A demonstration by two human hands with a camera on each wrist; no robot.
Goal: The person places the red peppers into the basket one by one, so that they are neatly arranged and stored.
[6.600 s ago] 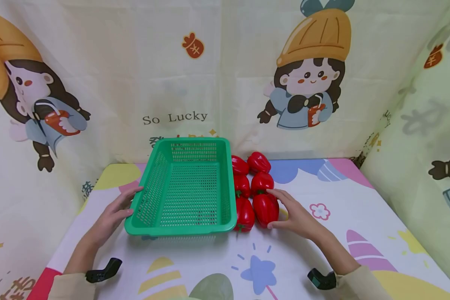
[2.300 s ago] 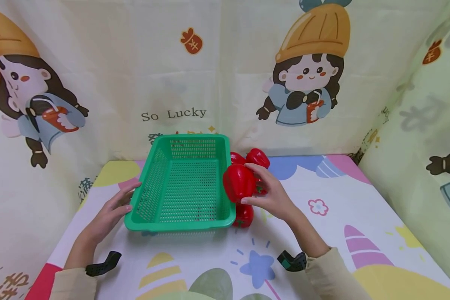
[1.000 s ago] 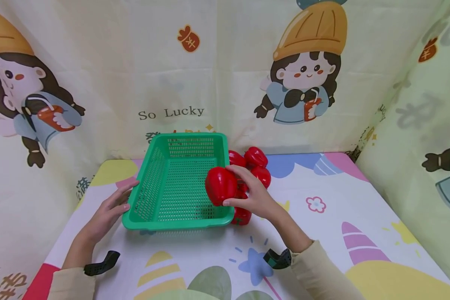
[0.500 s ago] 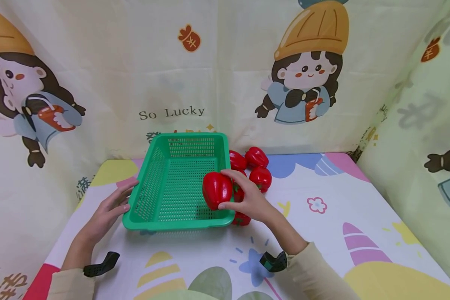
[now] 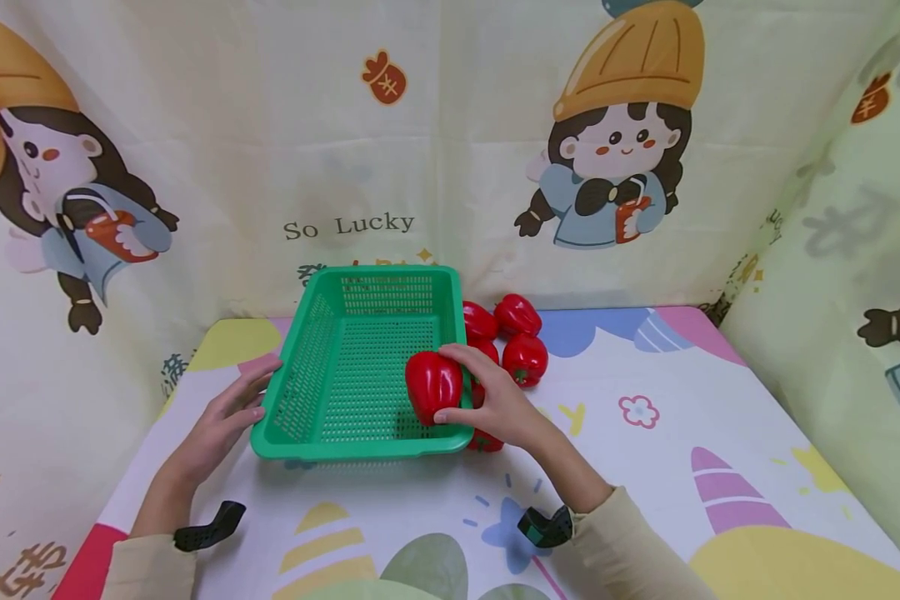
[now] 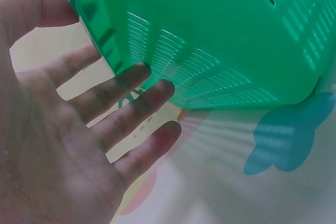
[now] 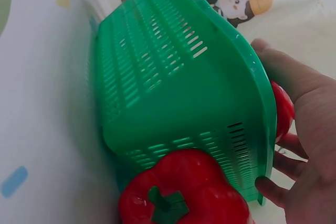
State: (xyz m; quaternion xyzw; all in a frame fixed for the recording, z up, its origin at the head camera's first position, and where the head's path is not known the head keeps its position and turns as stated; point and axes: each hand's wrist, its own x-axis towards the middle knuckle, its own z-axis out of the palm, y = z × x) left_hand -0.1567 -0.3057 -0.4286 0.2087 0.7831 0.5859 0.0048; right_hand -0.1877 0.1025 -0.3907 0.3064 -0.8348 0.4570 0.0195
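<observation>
A green plastic basket (image 5: 360, 451) with slotted walls stands on the table. My left hand (image 5: 217, 429) touches its left rim; in the left wrist view the fingers (image 6: 123, 124) are spread and nearly straight beside the outer wall. Over the right rim reaches my right hand (image 5: 498, 404), which holds a red bell pepper (image 5: 429, 387) between thumb and fingers. That pepper is inside the basket's front right part, and whether it touches the bottom I cannot tell. In the right wrist view the basket wall (image 7: 157, 61) hides most of it.
Several more red bell peppers (image 5: 525, 360) lie along the basket's right side. One with a green stem (image 7: 184, 187) sits close against the outer wall. Behind the patterned table cover (image 5: 637, 475) hangs a printed cloth (image 5: 480, 167).
My right hand has lifted one bell pepper from the group on the right, carried it left over the rim and lowered it slightly. The left hand has stayed at the basket's left rim.
</observation>
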